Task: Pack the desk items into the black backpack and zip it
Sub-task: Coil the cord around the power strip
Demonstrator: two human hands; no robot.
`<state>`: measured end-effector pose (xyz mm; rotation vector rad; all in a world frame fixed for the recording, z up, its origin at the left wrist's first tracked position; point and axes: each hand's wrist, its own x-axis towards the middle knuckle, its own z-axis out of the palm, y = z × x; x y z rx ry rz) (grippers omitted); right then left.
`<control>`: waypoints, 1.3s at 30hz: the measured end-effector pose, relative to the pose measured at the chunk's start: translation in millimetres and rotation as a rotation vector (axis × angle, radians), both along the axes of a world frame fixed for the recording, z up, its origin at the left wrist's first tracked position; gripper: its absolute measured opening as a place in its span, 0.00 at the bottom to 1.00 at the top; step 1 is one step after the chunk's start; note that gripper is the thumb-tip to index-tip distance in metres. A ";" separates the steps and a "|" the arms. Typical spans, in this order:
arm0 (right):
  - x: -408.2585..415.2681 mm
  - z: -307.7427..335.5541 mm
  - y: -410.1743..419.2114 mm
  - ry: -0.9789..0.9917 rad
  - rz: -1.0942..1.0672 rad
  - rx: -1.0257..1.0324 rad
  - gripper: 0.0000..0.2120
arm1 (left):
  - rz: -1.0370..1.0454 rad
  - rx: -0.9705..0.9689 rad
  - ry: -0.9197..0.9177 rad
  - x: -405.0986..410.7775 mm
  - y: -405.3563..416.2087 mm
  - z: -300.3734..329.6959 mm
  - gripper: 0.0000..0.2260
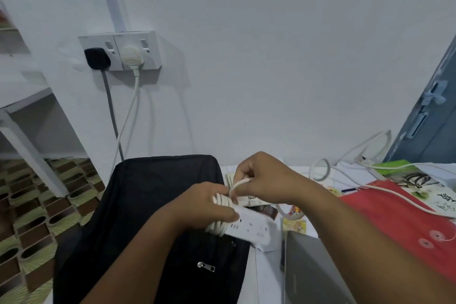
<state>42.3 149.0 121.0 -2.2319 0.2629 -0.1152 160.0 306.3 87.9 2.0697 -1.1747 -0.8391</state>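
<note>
— What are the hands doing?
— The left hand (208,207) grips a white power strip (249,228) with its thumb across the top, fingers curled around the end where white cable (222,201) is coiled round it. The right hand (261,177) pinches a loop of that same cable just above the strip.
— And where is the strip?
— Held over the far right corner of the black backpack (148,217), which lies flat with a silver zipper pull (206,266) showing on its front.
— What lies beside the backpack?
— To its right, a grey laptop (313,269), a red envelope folder (399,224), a green-edged book (417,180), a blue pen (349,190) and a loose white cord (345,155) on the white desk (261,279). Small papers sit under the hands; I cannot tell what they are.
— Behind the backpack?
— A wall socket (121,50) with a black plug (97,59) and a white plug (132,57).
</note>
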 end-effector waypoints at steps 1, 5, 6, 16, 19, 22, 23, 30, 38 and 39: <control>-2.9 1.3 1.0 -0.015 0.012 0.100 0.03 | 0.073 -0.039 -0.029 0.9 1.9 -2.7 0.07; -17.2 -9.5 0.0 -0.013 0.021 0.270 0.11 | 0.335 -0.284 0.137 8.2 10.6 -10.3 0.02; -18.3 -17.9 -0.6 -0.014 0.003 0.232 0.12 | 0.430 -0.337 0.220 8.6 10.5 -11.6 0.02; -13.4 -77.0 19.8 -0.272 0.127 -0.304 0.26 | 0.735 -0.531 0.720 3.6 3.0 -25.3 0.18; -11.5 -85.6 13.6 -0.386 0.082 -0.213 0.26 | 0.723 -0.532 0.665 4.3 5.4 -24.0 0.19; -13.8 -86.9 11.7 -0.416 -0.090 0.210 0.06 | 0.657 -0.596 0.773 2.5 5.8 -17.9 0.14; -14.8 -87.6 11.2 -0.396 -0.111 0.280 0.04 | 0.632 -0.616 0.811 2.6 5.8 -15.8 0.13; -12.4 -72.3 -3.0 -0.053 0.070 0.214 0.37 | 0.287 -0.608 0.860 8.9 13.4 -8.7 0.27; 10.0 -0.3 -29.5 0.119 0.034 -0.285 0.17 | -0.061 -0.256 0.412 14.2 23.0 27.8 0.18; 11.3 10.7 -27.7 0.126 0.056 -0.341 0.19 | -0.083 -0.205 0.353 11.9 22.2 33.4 0.18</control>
